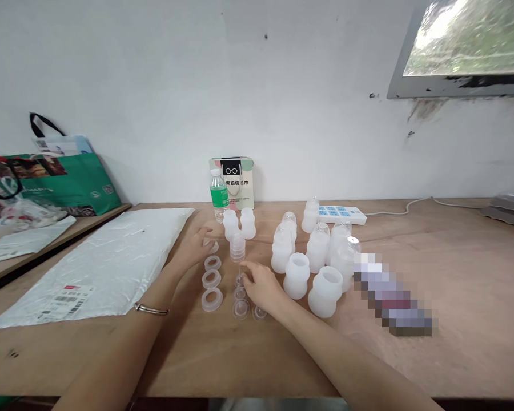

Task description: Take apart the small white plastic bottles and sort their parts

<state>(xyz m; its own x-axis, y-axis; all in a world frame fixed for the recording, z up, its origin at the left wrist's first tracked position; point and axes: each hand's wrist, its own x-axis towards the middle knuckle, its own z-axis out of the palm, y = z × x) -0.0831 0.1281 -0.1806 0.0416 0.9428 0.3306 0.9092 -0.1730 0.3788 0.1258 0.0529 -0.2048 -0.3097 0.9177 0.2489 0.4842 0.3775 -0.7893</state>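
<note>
The paper bag shows the Chinese words 网眼镜超市, with the handle hanging by them. Above is a drawing of round glasses. The water bottle has white letters on green, too tiny to read. The shipping label has a barcode and blurry print. The green shopping bag has a square code and fuzzy pale letters.
</note>
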